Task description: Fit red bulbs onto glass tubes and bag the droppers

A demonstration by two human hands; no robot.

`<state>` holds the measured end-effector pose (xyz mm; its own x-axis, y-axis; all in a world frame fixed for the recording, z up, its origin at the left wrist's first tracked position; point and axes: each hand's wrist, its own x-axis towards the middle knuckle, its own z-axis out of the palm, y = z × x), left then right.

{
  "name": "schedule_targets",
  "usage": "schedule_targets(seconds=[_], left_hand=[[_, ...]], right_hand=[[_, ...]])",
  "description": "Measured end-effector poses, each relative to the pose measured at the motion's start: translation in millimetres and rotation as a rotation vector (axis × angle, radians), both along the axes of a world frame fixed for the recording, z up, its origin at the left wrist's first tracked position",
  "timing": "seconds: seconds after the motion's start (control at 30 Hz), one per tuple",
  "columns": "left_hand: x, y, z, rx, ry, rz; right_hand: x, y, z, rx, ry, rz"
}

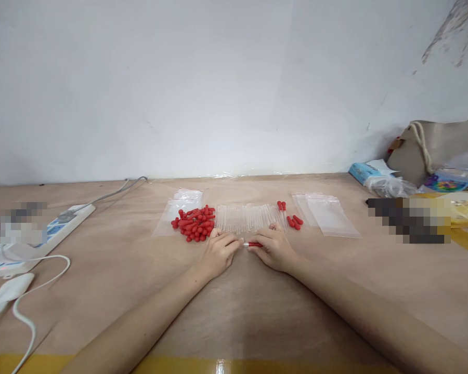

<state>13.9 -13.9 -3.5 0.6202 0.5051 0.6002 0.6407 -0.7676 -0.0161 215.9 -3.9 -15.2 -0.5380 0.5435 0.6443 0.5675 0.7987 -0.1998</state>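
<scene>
Head view: the person's left hand [220, 251] is closed about a clear tube [246, 244], mostly hidden by the fingers; the right hand [273, 248] grips a red bulb [254, 244] at the tube's end, between the two hands and just above the table [237, 317]. Whether the bulb is fully seated cannot be told. Beyond lies a row of tubes [257, 215], flanked by a bulb pile [195, 225] at left and two capped tubes [281, 206] at right, with clear bags [331, 215] farther right.

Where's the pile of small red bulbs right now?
Head view, left of centre: the red pile sits on the brown tabletop, left of the clear thin tubes, near the left hand.
</scene>
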Motion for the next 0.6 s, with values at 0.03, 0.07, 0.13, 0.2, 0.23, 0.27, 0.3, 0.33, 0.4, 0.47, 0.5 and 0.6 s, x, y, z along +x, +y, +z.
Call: schedule_targets(seconds=[0.03,0.07,0.13,0.2,0.23,0.27,0.3,0.33,0.4,0.47,0.5,0.6], left_hand=[[0,0,0.0,-0.005,0.003,-0.001],[1,0,-0.2,-0.013,0.002,0.002],[2,1,-1.3,-0.034,-0.023,0.018],[2,1,-2.5,-0.068,-0.071,0.018],[3,1,-2.7,-0.089,-0.093,0.006],[3,0,-2.5,-0.108,-0.109,-0.012],[3,0,-1.8,-0.125,-0.12,-0.028],[3,-1,-0.7,-0.14,-0.127,-0.036],[2,-2,2.1,-0.163,-0.14,-0.023],[2,-3,4.3,-0.183,-0.155,0.007],[2,-4,4.8,-0.192,-0.16,0.02],[3,-3,4.2,-0.199,-0.152,0.043]], right_hand=[[1,1,0.2,-0.004,0.0,0.007],[1,2,0.6,-0.015,0.006,0.017],[1,4,1.9,-0.076,0.075,0.055],[-1,5,3.6,-0.21,0.222,0.113],[-2,5,4.7,-0.295,0.314,0.129],[-3,6,6.1,-0.376,0.412,0.126],[-3,7,8.1,-0.447,0.508,0.105],[-2,9,10.9,-0.502,0.597,0.072],[6,17,19.1,-0.561,0.755,0.003],[23,30,30.3,-0.564,0.858,-0.059],[34,39,36.1,-0.544,0.873,-0.123],[69,68,47.6,-0.533,0.754,-0.373]])
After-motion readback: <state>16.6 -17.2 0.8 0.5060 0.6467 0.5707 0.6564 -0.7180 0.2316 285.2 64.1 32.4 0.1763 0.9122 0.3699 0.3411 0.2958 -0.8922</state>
